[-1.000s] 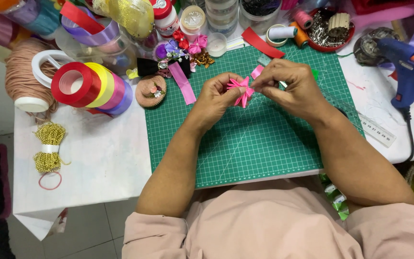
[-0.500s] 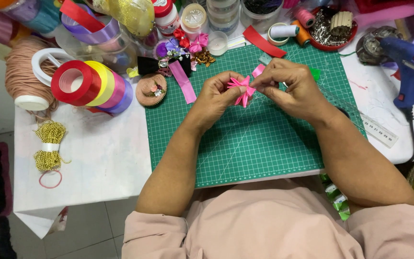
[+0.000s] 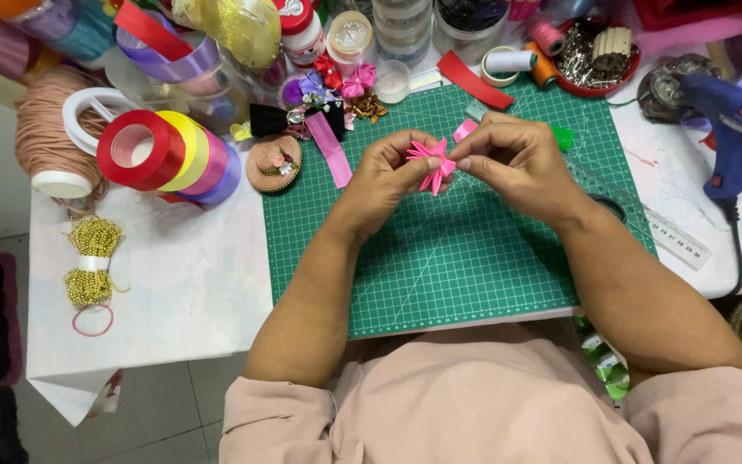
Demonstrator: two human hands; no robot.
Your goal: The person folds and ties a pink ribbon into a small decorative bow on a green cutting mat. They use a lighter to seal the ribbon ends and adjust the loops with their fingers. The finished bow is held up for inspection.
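Pinching the pink bow [image 3: 429, 163] between both hands, I hold it above the green mat [image 3: 440, 258], toward its 12 o'clock edge, so the loops stay fanned and free of the surface. My left hand [image 3: 386, 176] closes on its left side to steady it; my right hand [image 3: 508, 159] grips the right side with thumb and fingertips for finer control. A pink strip [image 3: 330, 148] lies at 10 o'clock, ribbon rolls [image 3: 169, 155] at 9, and the glue gun [image 3: 732, 120] is parked at 3, within reach.
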